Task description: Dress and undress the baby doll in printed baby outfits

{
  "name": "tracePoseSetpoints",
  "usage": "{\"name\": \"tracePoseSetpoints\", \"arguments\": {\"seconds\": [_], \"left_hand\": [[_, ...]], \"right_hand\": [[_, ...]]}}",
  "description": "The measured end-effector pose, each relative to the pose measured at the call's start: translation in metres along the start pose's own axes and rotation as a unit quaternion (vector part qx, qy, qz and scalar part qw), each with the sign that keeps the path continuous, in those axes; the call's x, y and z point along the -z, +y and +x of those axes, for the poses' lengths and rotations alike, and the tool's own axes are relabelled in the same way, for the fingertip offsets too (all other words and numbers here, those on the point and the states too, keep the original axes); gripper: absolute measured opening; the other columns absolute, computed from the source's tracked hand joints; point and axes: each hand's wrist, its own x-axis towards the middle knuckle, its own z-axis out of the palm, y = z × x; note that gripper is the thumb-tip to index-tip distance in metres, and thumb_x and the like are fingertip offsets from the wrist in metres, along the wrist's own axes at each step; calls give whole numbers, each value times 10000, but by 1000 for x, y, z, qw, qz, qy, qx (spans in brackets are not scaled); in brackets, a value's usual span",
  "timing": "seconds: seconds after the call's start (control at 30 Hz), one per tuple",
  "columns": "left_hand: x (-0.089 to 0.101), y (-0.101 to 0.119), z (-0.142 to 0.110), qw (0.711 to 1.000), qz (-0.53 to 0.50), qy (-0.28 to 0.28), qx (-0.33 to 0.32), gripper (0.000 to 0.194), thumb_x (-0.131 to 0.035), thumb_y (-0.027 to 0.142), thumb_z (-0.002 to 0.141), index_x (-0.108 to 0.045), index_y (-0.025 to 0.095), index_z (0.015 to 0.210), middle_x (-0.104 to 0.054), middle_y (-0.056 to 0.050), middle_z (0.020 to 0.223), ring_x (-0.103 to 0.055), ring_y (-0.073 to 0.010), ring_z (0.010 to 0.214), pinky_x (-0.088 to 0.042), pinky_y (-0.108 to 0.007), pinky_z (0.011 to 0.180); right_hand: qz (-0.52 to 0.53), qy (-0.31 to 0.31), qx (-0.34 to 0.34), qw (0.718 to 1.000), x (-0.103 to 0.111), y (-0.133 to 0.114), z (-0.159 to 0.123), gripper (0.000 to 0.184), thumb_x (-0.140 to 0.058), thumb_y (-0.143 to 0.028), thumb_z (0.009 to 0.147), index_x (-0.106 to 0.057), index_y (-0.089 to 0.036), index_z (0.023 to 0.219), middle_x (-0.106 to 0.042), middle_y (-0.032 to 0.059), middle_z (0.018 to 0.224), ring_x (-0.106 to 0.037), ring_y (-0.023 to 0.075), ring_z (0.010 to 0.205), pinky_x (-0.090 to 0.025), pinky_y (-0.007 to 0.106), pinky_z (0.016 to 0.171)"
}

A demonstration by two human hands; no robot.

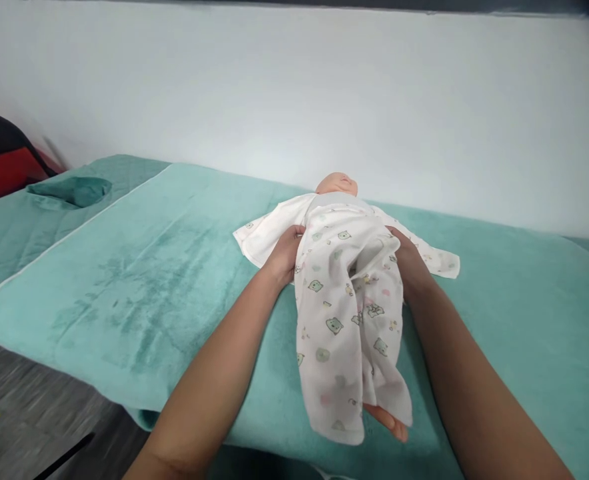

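Observation:
A baby doll [338,183] lies on its back, head toward the wall, dressed in white printed clothes. Its baby trousers [330,293] carry small green bear and pink prints, and one bare foot shows below the right trouser leg. At the left side of the waist, my left hand [285,252] is closed on the trousers, its thumb and fingertips at the fabric edge. My right hand [408,260] grips the opposite side, fingers mostly hidden by cloth. The baby top [274,230] spreads out beneath, its sleeves stretched to both sides.
A light green padded cover [139,267] lies over the table, with creases at left. Farther left are a crumpled green cloth [72,191] and a black and red chair [4,160]. A white wall [284,93] stands close behind the doll's head. Grey floor [29,380] shows lower left.

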Motion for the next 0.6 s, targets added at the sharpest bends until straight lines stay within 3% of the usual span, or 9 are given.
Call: {"name": "tracePoseSetpoints", "arguments": {"seconds": [0.13, 0.23, 0.37, 0.47, 0.6], "left_hand": [[8, 5, -2, 996, 51, 49, -62, 139, -598, 152, 810, -561, 186, 939, -682, -39, 969, -614, -170, 903, -505, -294, 830], [12, 3, -2, 991, 59, 38, -113, 170, -585, 153, 828, -602, 172, 996, -689, -62, 1079, -624, -163, 988, -481, -296, 925], [13, -4, 4, 983, 82, 50, -155, 200, -580, 207, 859, -653, 175, 1042, -683, -88, 1158, -629, -180, 1046, -462, -309, 968], [11, -5, 10, 982, 88, 62, -158, 190, -557, 257, 888, -665, 186, 1027, -699, -81, 1137, -638, -192, 1027, -467, -307, 934], [10, -4, 21, 980, 126, 59, -145, 163, -523, 294, 908, -650, 193, 895, -715, -45, 967, -629, -189, 905, -462, -295, 830]], "right_hand": [[24, -31, -14, 999, 10, 17, 10, 337, -682, -323, 633, -618, -258, 957, -698, 13, 837, -637, 249, 763, -503, 382, 664], [9, -6, -22, 1000, 15, 26, 13, 320, -645, -334, 661, -630, -256, 971, -675, -11, 780, -620, 226, 732, -483, 348, 643], [-95, 61, 70, 991, 13, 25, 9, 267, -626, -293, 688, -645, -251, 950, -684, 13, 949, -615, 227, 920, -488, 359, 814], [-150, 89, 163, 971, 7, 20, 9, 279, -590, -261, 728, -659, -244, 998, -664, 51, 1125, -586, 233, 1071, -451, 382, 936], [-175, 72, 152, 970, 0, 15, 16, 209, -542, -334, 823, -665, -239, 962, -702, 40, 1030, -602, 233, 980, -448, 380, 888]]}}
